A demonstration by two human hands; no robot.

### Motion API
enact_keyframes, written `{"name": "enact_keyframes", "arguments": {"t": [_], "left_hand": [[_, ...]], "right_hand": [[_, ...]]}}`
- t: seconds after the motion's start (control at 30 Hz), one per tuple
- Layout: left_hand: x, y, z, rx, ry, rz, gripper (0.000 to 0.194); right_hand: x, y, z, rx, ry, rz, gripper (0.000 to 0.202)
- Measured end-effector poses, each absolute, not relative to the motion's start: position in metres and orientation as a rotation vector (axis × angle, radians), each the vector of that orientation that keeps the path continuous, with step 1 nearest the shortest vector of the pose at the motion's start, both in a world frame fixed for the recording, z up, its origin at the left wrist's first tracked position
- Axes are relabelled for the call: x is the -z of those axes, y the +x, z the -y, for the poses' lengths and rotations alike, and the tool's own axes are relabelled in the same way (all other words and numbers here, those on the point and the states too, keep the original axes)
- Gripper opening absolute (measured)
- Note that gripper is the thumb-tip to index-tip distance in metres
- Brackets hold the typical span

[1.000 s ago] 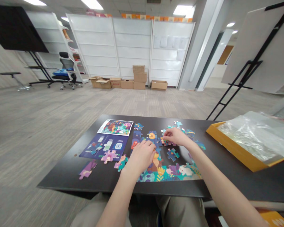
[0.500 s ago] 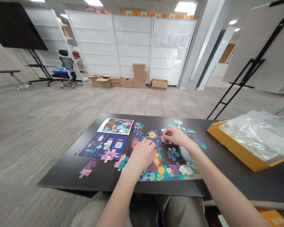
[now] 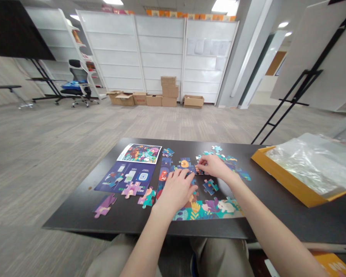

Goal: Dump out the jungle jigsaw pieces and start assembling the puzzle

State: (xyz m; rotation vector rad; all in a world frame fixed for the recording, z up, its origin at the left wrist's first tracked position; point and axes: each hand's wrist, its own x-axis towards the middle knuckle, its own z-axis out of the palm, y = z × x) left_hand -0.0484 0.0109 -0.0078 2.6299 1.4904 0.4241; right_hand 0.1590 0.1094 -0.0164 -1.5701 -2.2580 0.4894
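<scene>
A partly joined jigsaw puzzle (image 3: pixel 210 207) lies on the dark table (image 3: pixel 83 209), with its bottom strip and left side linked. My left hand (image 3: pixel 179 188) rests flat over the left side, fingers spread, covering part of the picture. Beyond it, my right hand (image 3: pixel 212 165) pinches a puzzle piece (image 3: pixel 200 172) at the inner edge of the joined part; the fingers hide some of it. One loose dark blue and teal piece (image 3: pixel 210 186) sits in the gap inside the puzzle. More loose pieces (image 3: pixel 230 159) lie behind and right of my right hand.
At the left are a picture sheet (image 3: pixel 141 154) on a purple leaflet (image 3: pixel 112 175), and loose pink and purple pieces (image 3: pixel 104 206). A yellow box (image 3: pixel 291 184) with clear plastic inside stands at the right. An easel (image 3: pixel 301 88) rises behind it.
My left hand has shifted slightly right and its fingers have spread over the puzzle. My right hand stays at the same piece. The view has moved slightly.
</scene>
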Motion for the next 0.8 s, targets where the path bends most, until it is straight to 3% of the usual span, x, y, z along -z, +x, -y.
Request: {"name": "enact_keyframes", "arguments": {"t": [0.33, 0.8], "left_hand": [[0.012, -0.045, -0.01, -0.437, 2.608, -1.52, 0.04], [0.014, -0.044, -0.01, -0.452, 2.616, -1.537, 0.04]], "right_hand": [[0.011, 0.163, -0.107, -0.465, -1.583, 2.322, 0.018], [-0.007, 0.189, -0.106, -0.764, -1.655, 2.335, 0.008]]}}
